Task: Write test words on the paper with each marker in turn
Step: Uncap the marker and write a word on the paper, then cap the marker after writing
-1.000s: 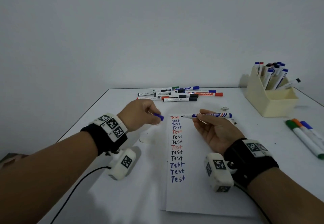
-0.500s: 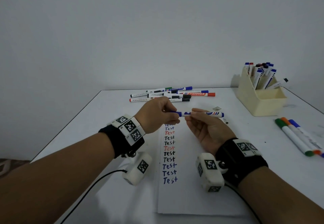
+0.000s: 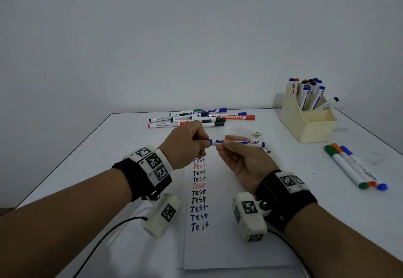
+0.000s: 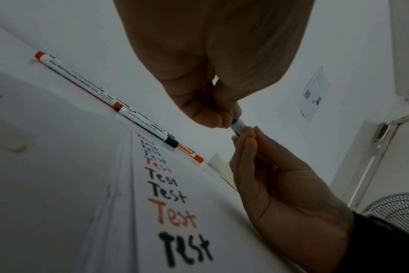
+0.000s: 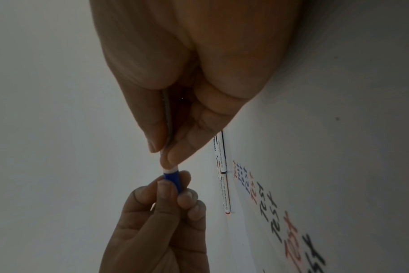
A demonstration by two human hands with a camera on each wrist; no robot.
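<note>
Above paper (image 3: 229,245), cap (image 5: 173,180) now back on blue marker (image 3: 239,143), both hands pinching it.

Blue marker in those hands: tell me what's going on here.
A person is testing markers on paper. The right hand holds the blue marker level above the sheet, while the left hand pinches its blue cap against the marker's end. A column of "Test" words in blue, red and black already runs down the page. More markers lie at the table's far edge.
</note>
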